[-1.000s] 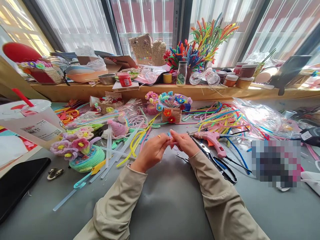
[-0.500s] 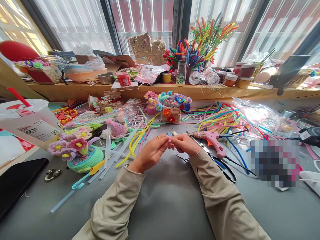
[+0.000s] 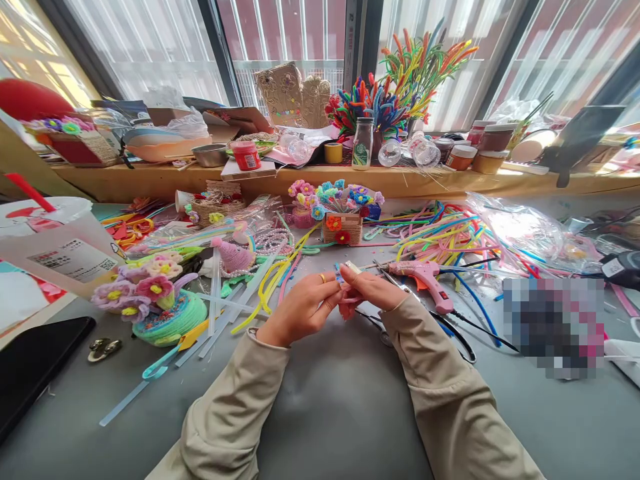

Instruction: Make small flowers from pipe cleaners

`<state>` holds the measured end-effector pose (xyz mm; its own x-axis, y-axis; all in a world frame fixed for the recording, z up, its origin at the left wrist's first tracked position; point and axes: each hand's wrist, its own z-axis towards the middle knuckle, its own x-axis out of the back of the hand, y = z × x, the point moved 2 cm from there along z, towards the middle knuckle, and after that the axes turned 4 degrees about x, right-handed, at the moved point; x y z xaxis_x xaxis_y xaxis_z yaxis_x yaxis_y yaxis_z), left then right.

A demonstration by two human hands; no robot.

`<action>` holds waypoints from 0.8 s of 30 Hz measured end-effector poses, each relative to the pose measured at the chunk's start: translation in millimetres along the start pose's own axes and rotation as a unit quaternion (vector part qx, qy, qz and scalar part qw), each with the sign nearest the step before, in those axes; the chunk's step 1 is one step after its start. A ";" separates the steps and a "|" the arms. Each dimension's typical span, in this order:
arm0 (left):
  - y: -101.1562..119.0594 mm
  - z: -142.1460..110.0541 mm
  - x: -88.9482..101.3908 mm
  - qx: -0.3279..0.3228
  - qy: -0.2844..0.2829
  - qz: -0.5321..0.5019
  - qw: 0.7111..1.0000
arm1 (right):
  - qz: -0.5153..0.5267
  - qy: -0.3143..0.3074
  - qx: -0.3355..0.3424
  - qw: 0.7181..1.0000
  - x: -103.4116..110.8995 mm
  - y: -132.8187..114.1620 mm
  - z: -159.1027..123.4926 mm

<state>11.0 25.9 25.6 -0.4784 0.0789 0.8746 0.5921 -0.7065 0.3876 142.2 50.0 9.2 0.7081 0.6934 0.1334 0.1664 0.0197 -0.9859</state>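
My left hand (image 3: 305, 307), a ring on one finger, and my right hand (image 3: 371, 288) meet above the middle of the grey table. Both are closed around a small pink piece (image 3: 349, 305) that looks soft, like bent pipe cleaner. Fingers hide most of its shape. Right beside my right hand lies a pink hot glue gun (image 3: 423, 277), with scissors (image 3: 460, 340) partly under the right forearm. Beyond the hands stands a small woven basket (image 3: 345, 230) of fuzzy flowers.
Loose pipe cleaners (image 3: 450, 233) spread at the back right. On the left are clear glue sticks (image 3: 215, 293), a green pot of fuzzy flowers (image 3: 170, 323), a drink cup (image 3: 60, 253) and a black phone (image 3: 40, 367). A cluttered wooden ledge (image 3: 300, 180) runs along the back.
The fingers have shifted around the pink piece, and more of it now shows below the right hand. The right hand has turned slightly. The view has moved a little.
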 end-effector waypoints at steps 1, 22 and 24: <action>-0.1 -0.1 0.0 0.002 0.003 0.005 1.000 | -0.002 -0.002 0.001 1.000 0.2 -1.0 -1.1; 1.4 0.3 1.1 0.018 0.018 0.052 0.998 | 0.115 -0.007 -0.102 0.988 2.3 9.3 4.0; 1.3 0.2 1.6 0.026 0.021 0.048 0.998 | 0.136 -0.010 -0.107 0.985 1.7 10.0 5.2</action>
<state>11.2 25.2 27.5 -0.4436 -0.0182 0.8961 0.6688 -0.6723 0.3174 141.4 55.2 -1.0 0.7326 0.6667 -0.1370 0.1155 -0.3202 -0.9403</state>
